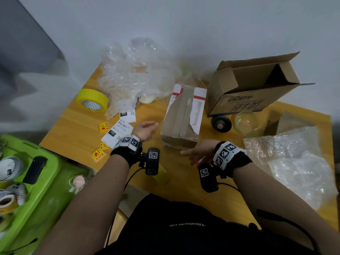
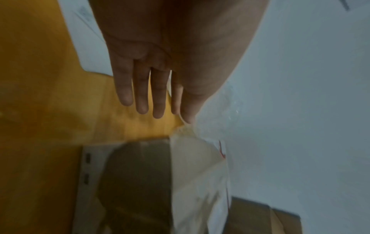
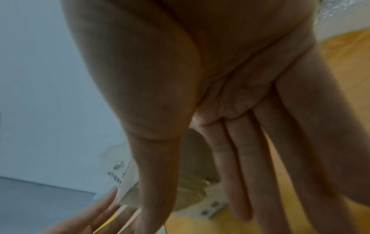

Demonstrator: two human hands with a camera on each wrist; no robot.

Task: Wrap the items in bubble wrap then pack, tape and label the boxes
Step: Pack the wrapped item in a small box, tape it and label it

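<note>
Head view shows the left hand [image 1: 145, 130] just left of the taped box [image 1: 182, 116], fingers straight and relaxed, holding nothing. That box lies flat on the table [image 1: 77, 126], long axis running away from the person, tilted slightly right at its far end. Beside its near right corner, the right hand [image 1: 199, 152] is spread flat and empty. Both wrist views are blurred; the box's far end is hidden there.

A taped parcel [image 1: 182, 116] is laid mid-surface [image 1: 77, 129]; an open box [image 1: 253, 85] is set to its right, bubble wrap [image 1: 132, 74] behind-left.
</note>
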